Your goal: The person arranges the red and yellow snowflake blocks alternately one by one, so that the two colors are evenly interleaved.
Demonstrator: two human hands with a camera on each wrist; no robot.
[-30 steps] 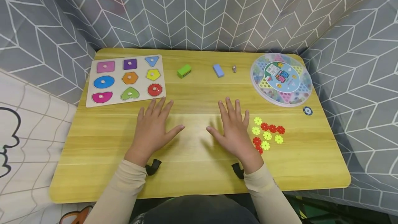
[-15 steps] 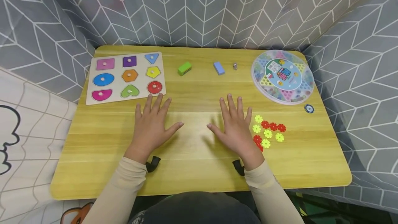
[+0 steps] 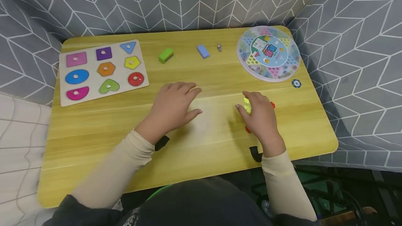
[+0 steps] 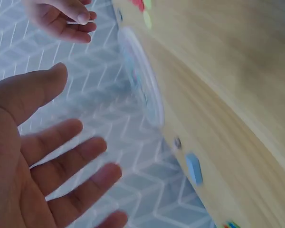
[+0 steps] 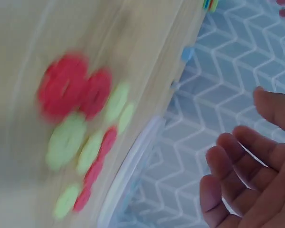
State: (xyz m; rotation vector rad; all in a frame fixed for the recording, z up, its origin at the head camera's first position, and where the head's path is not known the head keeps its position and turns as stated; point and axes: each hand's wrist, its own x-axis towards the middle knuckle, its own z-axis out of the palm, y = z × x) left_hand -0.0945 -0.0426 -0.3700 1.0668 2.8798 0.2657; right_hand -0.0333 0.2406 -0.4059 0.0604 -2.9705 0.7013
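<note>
Grey chevron cloth close round three sides of yellow table; bare wood between the hands. Right hand loosely curved, holding nothing, over red and yellow flower discs near the right edge, cluster running roughly front to back. Left hand flat, fingers spread, mid-table. Round game box at far right corner.

Two hands over one yellow wooden table: left hand, right hand.

One shape puzzle board carrying nine coloured pieces, three rows of three.

One green block, one blue block, one small grey item.

One round clear case.

One dark blue disc.

Red and yellow-green flower discs: blurred in the right wrist view, partly covered in the head view; count cannot be told.
</note>
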